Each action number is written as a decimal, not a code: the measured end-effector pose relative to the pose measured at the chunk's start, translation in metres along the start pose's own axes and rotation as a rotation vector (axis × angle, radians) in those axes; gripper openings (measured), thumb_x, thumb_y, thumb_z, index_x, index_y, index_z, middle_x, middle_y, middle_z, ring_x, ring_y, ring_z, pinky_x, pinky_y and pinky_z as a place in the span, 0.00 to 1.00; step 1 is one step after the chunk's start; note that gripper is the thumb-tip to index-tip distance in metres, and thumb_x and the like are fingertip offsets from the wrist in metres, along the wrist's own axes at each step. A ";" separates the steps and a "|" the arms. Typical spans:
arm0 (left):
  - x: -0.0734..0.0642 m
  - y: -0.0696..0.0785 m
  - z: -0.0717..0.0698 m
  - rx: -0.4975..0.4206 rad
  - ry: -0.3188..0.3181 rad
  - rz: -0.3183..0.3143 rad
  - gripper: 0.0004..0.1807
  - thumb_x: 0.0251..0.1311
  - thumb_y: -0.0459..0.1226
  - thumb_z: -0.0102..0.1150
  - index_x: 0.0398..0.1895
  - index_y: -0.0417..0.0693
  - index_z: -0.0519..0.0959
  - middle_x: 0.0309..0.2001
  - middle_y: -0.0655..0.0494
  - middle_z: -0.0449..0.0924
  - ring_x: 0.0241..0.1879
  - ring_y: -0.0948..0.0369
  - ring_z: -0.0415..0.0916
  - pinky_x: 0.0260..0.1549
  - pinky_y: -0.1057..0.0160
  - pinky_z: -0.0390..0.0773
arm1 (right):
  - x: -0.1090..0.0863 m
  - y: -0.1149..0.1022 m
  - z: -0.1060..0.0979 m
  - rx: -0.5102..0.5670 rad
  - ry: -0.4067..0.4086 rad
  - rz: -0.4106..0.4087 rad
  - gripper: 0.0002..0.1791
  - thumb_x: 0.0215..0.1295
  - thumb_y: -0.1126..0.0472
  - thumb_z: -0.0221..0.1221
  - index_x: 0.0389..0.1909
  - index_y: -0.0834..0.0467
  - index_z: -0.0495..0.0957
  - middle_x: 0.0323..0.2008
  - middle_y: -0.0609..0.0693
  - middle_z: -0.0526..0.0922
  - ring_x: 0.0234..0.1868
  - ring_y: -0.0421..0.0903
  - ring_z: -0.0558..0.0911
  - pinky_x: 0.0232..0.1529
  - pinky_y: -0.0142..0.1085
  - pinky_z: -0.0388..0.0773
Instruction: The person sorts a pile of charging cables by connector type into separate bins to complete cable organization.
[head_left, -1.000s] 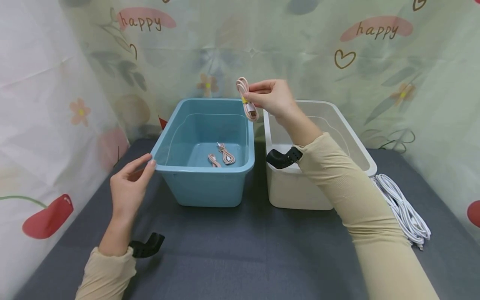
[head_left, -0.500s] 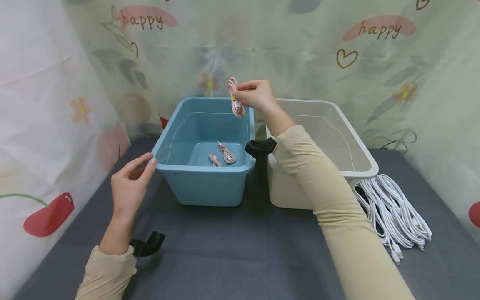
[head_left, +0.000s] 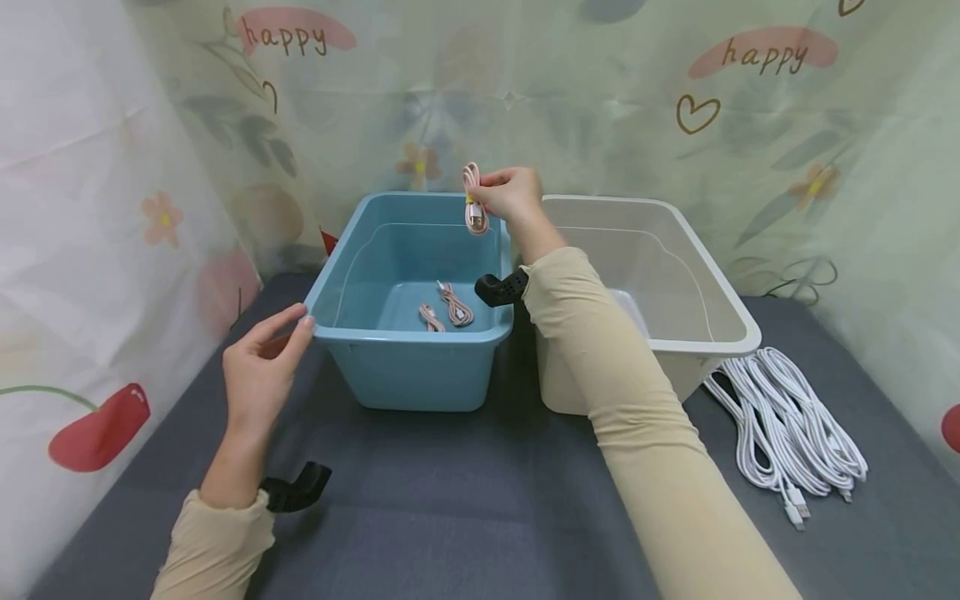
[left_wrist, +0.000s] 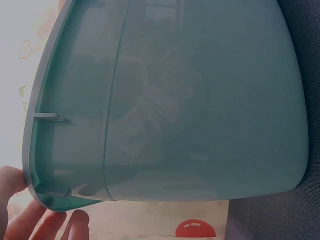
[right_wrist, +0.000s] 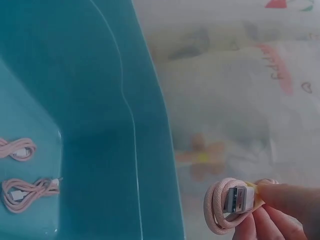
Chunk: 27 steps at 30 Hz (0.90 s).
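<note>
My right hand point(head_left: 512, 196) pinches a coiled pink USB cable point(head_left: 475, 200) bound with a yellow tie, above the right rear part of a blue plastic tub point(head_left: 420, 379). The cable's metal USB plug point(right_wrist: 239, 199) shows in the right wrist view. Two more pink cables lie on the tub's floor: a coiled cable point(head_left: 456, 307) and a second cable point(head_left: 431, 317), partly hidden by the front rim in the head view. At the tub's front left corner, my left hand point(head_left: 258, 375) pinches the rim point(left_wrist: 31, 150) between thumb and fingers.
A cream plastic tub point(head_left: 712, 279) stands right of the blue one, partly behind my right forearm. Beyond it, bundled white cables point(head_left: 787, 421) lie on the dark tablecloth point(head_left: 450, 508). A patterned curtain point(head_left: 600, 108) hangs close behind the tubs.
Holding the pink cable, my right hand has moved left from between the tubs to over the blue tub, then slightly lower. My left hand has stayed at the rim.
</note>
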<state>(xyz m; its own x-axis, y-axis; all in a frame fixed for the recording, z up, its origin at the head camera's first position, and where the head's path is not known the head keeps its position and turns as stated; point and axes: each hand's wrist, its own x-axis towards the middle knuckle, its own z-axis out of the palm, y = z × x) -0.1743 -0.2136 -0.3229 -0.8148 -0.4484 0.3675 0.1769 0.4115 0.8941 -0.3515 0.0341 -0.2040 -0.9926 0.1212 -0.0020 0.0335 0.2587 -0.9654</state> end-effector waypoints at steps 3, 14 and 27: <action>0.000 0.000 0.000 0.001 -0.001 -0.004 0.18 0.56 0.44 0.62 0.51 0.53 0.81 0.43 0.72 0.81 0.32 0.80 0.77 0.28 0.81 0.73 | 0.003 0.004 0.003 -0.002 0.002 0.007 0.14 0.57 0.62 0.63 0.45 0.61 0.82 0.48 0.55 0.81 0.36 0.40 0.77 0.49 0.34 0.80; 0.000 0.000 0.000 0.014 -0.003 -0.005 0.18 0.56 0.44 0.62 0.52 0.53 0.81 0.48 0.62 0.82 0.32 0.81 0.76 0.28 0.82 0.73 | 0.008 0.016 0.009 -0.118 0.044 0.010 0.14 0.56 0.61 0.64 0.43 0.60 0.83 0.46 0.55 0.83 0.31 0.39 0.75 0.38 0.29 0.77; 0.000 0.001 0.000 0.012 -0.003 0.000 0.18 0.57 0.44 0.62 0.51 0.53 0.81 0.49 0.62 0.82 0.32 0.81 0.76 0.29 0.82 0.74 | 0.014 0.015 0.010 -0.180 0.087 -0.002 0.14 0.59 0.59 0.62 0.46 0.59 0.81 0.51 0.53 0.79 0.53 0.49 0.77 0.54 0.37 0.76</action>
<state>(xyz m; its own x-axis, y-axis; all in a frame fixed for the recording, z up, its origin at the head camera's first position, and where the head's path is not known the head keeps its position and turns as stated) -0.1740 -0.2133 -0.3218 -0.8164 -0.4463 0.3665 0.1698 0.4211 0.8910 -0.3657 0.0297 -0.2208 -0.9791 0.2012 0.0305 0.0593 0.4256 -0.9029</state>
